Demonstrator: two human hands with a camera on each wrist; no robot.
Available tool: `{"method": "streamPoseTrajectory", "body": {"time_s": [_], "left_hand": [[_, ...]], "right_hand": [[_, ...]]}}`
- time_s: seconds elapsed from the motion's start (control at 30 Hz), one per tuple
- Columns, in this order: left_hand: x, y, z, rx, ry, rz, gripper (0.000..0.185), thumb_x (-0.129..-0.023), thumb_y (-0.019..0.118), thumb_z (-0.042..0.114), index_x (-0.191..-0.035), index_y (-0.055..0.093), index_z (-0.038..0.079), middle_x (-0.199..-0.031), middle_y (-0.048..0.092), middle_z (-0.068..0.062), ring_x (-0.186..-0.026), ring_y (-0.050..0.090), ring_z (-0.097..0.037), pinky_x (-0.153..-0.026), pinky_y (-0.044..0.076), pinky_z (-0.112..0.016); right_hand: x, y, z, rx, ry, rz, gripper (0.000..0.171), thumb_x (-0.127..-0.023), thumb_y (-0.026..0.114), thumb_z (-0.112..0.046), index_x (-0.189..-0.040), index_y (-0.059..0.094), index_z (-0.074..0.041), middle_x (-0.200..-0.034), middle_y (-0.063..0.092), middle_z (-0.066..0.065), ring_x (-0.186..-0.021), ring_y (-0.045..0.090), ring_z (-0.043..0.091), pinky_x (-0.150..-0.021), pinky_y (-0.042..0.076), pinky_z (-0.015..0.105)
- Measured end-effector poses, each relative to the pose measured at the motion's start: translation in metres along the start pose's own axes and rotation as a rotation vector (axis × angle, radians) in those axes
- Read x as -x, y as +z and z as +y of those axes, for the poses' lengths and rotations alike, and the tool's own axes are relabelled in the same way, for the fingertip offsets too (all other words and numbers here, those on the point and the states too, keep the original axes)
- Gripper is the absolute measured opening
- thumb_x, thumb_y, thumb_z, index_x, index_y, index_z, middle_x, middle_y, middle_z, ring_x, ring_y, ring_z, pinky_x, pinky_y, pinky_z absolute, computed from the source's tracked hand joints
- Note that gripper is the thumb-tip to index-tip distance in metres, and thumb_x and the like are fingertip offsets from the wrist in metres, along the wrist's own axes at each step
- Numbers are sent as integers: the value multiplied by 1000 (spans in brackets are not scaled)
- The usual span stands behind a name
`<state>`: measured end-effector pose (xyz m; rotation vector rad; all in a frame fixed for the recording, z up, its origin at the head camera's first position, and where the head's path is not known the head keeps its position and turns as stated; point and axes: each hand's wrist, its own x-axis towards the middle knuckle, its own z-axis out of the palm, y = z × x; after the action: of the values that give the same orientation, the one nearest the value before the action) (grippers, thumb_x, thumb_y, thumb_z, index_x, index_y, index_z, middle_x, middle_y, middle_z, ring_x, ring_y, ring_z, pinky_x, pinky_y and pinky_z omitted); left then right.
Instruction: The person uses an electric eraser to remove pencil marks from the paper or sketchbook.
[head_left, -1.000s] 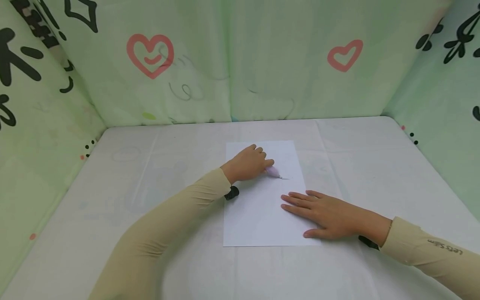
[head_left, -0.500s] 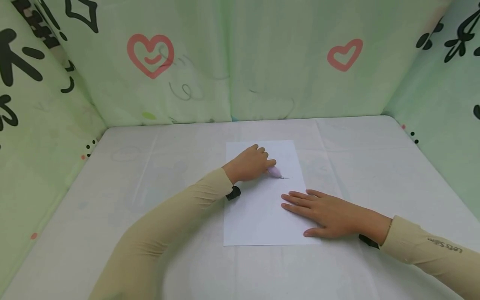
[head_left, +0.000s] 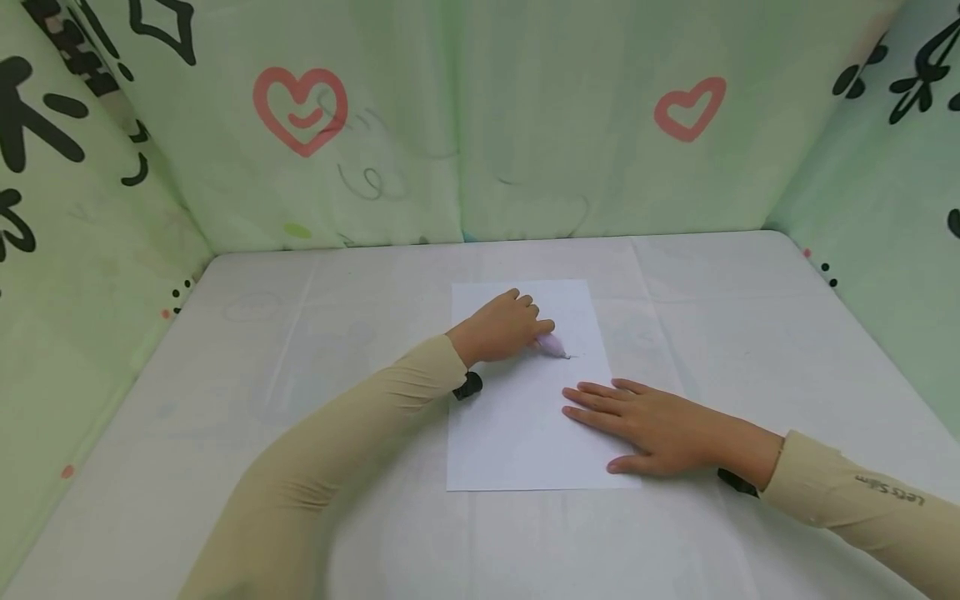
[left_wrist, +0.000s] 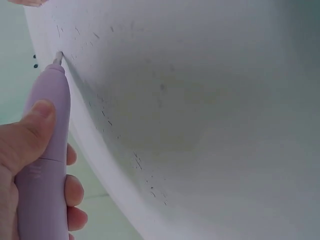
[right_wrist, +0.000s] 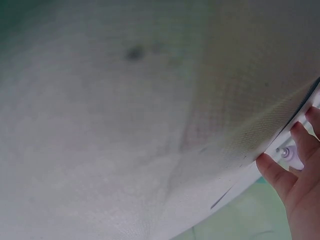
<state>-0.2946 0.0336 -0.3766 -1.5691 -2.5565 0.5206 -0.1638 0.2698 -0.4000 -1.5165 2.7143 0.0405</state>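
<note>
Left hand [head_left: 498,327] gripping one purple pen [head_left: 550,345], right hand [head_left: 648,425] flat on one paper sheet [head_left: 510,433]

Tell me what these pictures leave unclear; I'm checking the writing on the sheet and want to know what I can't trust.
- Marks at the pen tip: head view, too small to read.
- Pen's rear end: left wrist view, cut off by the bottom edge; head view, covered by the left hand.
- Paper beneath the right hand: head view, covered by the palm.
- Right wrist view: blurred; only fingertips show at the edge.
</note>
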Motion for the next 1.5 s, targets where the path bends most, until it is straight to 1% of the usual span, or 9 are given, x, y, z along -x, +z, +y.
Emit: {"method": "streamPoseTrajectory", "body": {"time_s": [0.17, 0.3, 0.4, 0.57, 0.67, 0.83, 0.97, 1.17, 1.5], "left_hand": [[-1, 0, 0, -18, -13, 9, 27, -96, 52, 34, -118, 57, 20, -105, 68, -2, -97, 60, -18, -89, 45, -33], [-3, 1, 3, -24, 10, 19, 26, -96, 51, 35, -116, 56, 20, -102, 67, -2, -95, 60, -18, -86, 45, -31], [-4, 1, 4, -24, 2, 22, 27, -96, 50, 35, -117, 56, 20, -103, 67, -2, -96, 60, -18, -87, 45, -32], [-4, 0, 4, -9, -7, 13, 27, -96, 50, 34, -118, 56, 20, -106, 67, -2, -98, 60, -19, -91, 45, -33], [-4, 1, 3, -2, -1, 9, 27, -96, 50, 34, -119, 56, 20, -106, 67, -3, -98, 60, -19, -92, 45, -34], [-3, 2, 1, -23, -18, 2, 28, -96, 50, 34, -120, 56, 21, -107, 68, -1, -99, 60, -18, -91, 45, -33], [-3, 2, 2, -11, -2, 1, 28, -96, 51, 34, -120, 56, 21, -106, 67, -2, -98, 60, -18, -89, 45, -33], [-4, 2, 3, -14, -6, 7, 27, -96, 51, 33, -119, 56, 20, -105, 67, -2, -98, 60, -18, -90, 45, -33], [-5, 1, 5, -27, -7, 22, 27, -96, 50, 34, -118, 57, 20, -105, 68, -2, -98, 61, -18, -90, 45, -33]], "right_hand": [[0, 0, 0, 1, -2, 2, 68, -93, 46, -53, -148, 29, -16, -153, 31, 5, -139, 33, 24, -102, 33, 47], [1, 1, 1, 11, -7, 15, 68, -93, 47, -53, -147, 29, -16, -153, 32, 5, -139, 34, 24, -102, 31, 45], [1, 1, 0, 16, -11, 24, 68, -93, 47, -52, -147, 30, -16, -153, 32, 5, -139, 34, 24, -102, 30, 44], [0, 0, 0, 12, -14, 22, 68, -93, 47, -52, -147, 30, -15, -153, 33, 5, -139, 34, 24, -101, 33, 46], [0, 0, 0, 3, -10, 10, 68, -93, 47, -52, -147, 29, -15, -153, 32, 6, -139, 33, 24, -101, 34, 48], [0, 0, 0, 0, -12, 7, 68, -93, 46, -52, -147, 29, -15, -153, 32, 6, -139, 33, 25, -101, 35, 48], [0, 1, 0, 6, -12, 13, 68, -93, 47, -52, -147, 29, -15, -153, 32, 5, -139, 33, 24, -101, 33, 47], [0, 1, 0, 22, -16, 26, 68, -93, 47, -53, -147, 30, -16, -152, 34, 5, -138, 34, 24, -101, 32, 46], [0, 0, 0, 17, -14, 18, 68, -93, 47, -53, -147, 30, -15, -153, 33, 5, -139, 34, 24, -102, 30, 44]]}}
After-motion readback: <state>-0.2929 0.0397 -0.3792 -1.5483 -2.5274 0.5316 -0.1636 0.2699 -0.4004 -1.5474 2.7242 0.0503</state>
